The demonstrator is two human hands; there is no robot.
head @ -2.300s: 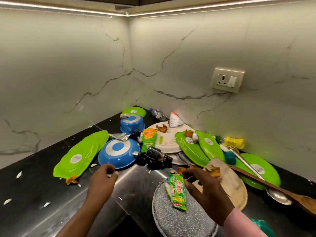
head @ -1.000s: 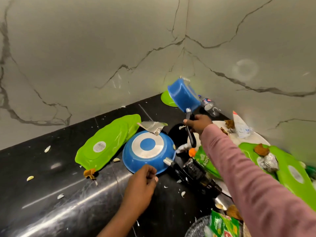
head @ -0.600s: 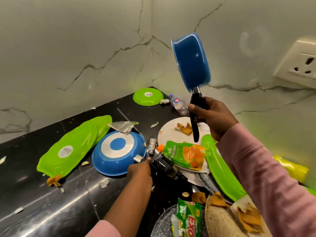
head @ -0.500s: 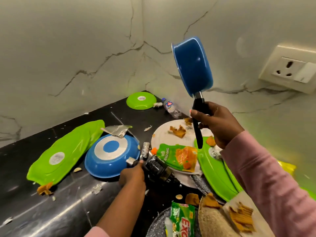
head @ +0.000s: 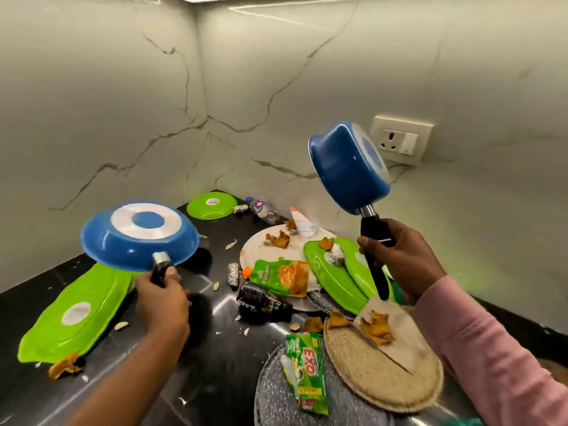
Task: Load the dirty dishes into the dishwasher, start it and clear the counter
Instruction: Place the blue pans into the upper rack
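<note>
My left hand (head: 161,302) grips the black handle of a blue frying pan (head: 138,238), held bottom-up above the black counter (head: 215,376). My right hand (head: 399,265) grips the handle of a deeper blue saucepan (head: 344,167), raised high near the wall and tilted, its base facing right. Under the frying pan lies a long green oval plate (head: 76,315). A white plate (head: 264,250) with food scraps sits in the middle, and two green oval plates (head: 332,278) lean beside it.
A round green plate (head: 212,206) and a small plastic bottle (head: 261,207) lie in the corner. A black bottle (head: 261,299), green snack pouch (head: 282,276), Exo packet (head: 307,364), grey speckled plate (head: 276,404), woven mat (head: 378,376) and crumbs litter the counter. A wall socket (head: 399,139) is behind the saucepan.
My left hand took the frying pan's handle and lifted the pan off the counter. My right hand keeps the saucepan raised, now further right and tilted.
</note>
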